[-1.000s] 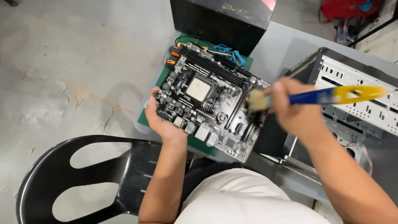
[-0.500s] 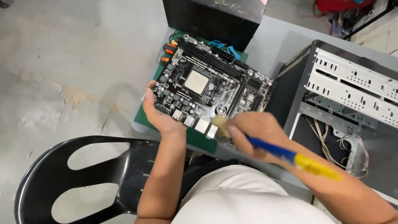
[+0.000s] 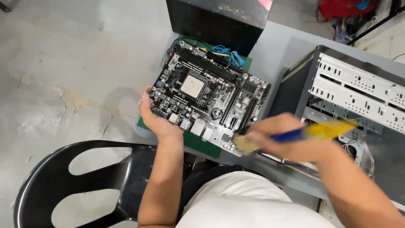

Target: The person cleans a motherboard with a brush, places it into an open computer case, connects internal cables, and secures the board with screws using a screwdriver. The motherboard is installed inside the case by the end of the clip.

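Brush (image 3: 253,141) now down at the near-right corner of the motherboard (image 3: 209,100), bristles touching the board edge; half a second back, bristles at the near edge further left; a second back, lifted over the right side of the board. Reads as sweeping strokes along the near edge, dusting mid-way rather than finished. Right hand (image 3: 282,141) blurred with motion, fingers wrapped shut around the blue and yellow handle. Left hand (image 3: 157,116) same as before: clamped on the near-left edge of the motherboard, thumb on top, fingers curled underneath, board tilted up off the surface. Motherboard itself a little more centred than a second ago, square silver chip (image 3: 194,84) in the middle of it bare. Beneath the motherboard, a green mat (image 3: 198,143) on a grey table (image 3: 287,50). Beyond the motherboard, a black box (image 3: 217,21), with blue cable (image 3: 225,55) loops between the two. Right of the motherboard, an open computer case (image 3: 354,93) just beside the brushing hand, loose wires (image 3: 358,147) hanging inside; little room for the handle on that side, probably the main hindrance to a wide stroke. Left of and nearer than the motherboard, a black plastic chair (image 3: 76,181) on bare concrete floor (image 3: 63,63). Nothing lying on the board's top face.
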